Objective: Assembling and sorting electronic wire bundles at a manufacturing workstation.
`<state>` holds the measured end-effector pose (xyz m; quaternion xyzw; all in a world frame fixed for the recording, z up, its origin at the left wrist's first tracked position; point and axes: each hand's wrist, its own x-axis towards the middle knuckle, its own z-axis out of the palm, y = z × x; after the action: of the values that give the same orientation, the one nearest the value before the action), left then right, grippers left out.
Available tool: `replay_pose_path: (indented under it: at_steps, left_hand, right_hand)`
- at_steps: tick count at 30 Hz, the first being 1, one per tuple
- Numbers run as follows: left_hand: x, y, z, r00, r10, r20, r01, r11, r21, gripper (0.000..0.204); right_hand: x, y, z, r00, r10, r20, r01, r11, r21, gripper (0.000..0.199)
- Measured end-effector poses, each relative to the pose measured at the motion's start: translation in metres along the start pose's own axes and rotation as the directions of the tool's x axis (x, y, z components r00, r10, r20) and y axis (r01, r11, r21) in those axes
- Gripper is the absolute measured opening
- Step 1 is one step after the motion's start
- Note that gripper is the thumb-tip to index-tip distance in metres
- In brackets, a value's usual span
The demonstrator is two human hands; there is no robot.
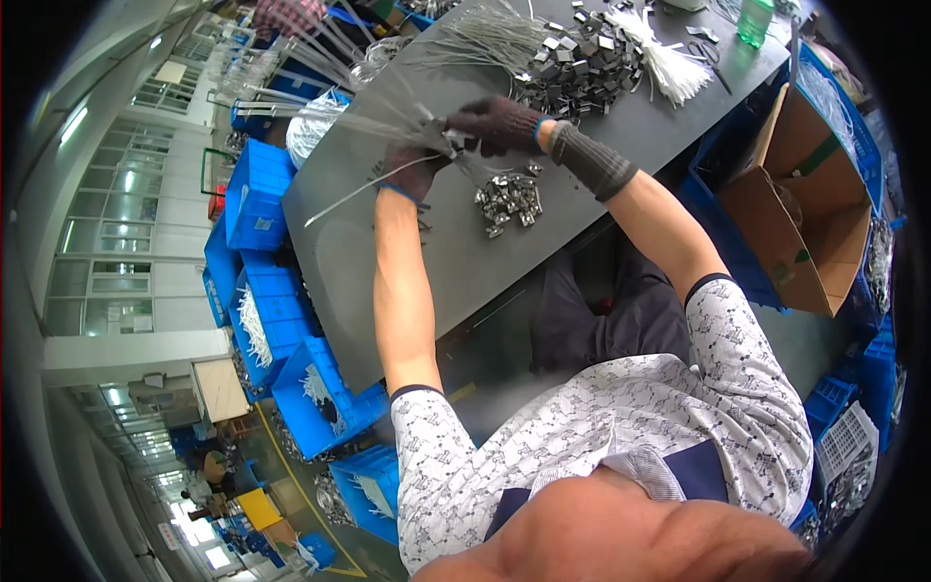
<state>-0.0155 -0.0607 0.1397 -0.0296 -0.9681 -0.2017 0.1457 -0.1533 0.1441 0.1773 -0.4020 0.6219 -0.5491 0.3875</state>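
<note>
Here, the bundle of thin metal wires (388, 121) lay across the dark grey table (388, 262), one end pinched between your gloved hands. Your left hand (412, 170) was closed around the wires, and your right hand (495, 124) gripped them just beside it, seemingly with a small metal clip. Just beneath, a small heap of metal clips (509, 201) lay loose. Farther off, the big clip pile (582, 63) and white ties (669, 58) suggested plenty remained.

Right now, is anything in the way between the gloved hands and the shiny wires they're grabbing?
Nothing visible is. The left hand and right hand are both right on the wire bundle. The small metal clips lie just beside them.
</note>
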Motion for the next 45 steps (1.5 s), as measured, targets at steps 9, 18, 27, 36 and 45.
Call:
replay_pose_path:
  at_steps: [9,18,27,36,45]
  left_hand:
    - [-0.004,0.032,-0.032,0.992,-0.092,0.09,0.099,0.991,-0.086,0.027]
    - [0.01,0.071,-0.031,0.915,-0.393,0.089,0.389,0.919,0.058,0.019]
    - [-0.018,0.062,-0.004,0.958,-0.148,-0.247,0.266,0.78,0.566,0.024]
    - [-0.05,0.106,0.021,0.6,-0.721,-0.345,0.238,0.573,-0.784,0.024]
    - [0.0,0.107,0.044,0.391,-0.886,-0.248,0.098,0.308,-0.946,0.032]
  right_hand:
    - [-0.026,-0.013,0.003,0.944,-0.329,-0.018,0.312,0.909,-0.277,0.037]
    - [0.0,0.048,0.019,0.981,0.01,0.193,-0.1,0.882,0.461,0.03]
    - [-0.002,0.037,0.032,0.999,0.028,0.029,-0.035,0.96,0.277,0.025]
    - [-0.008,0.063,0.037,0.872,-0.407,-0.272,0.245,0.844,-0.476,0.026]
    - [-0.059,0.06,0.072,0.916,-0.373,-0.147,0.223,0.779,-0.587,0.032]
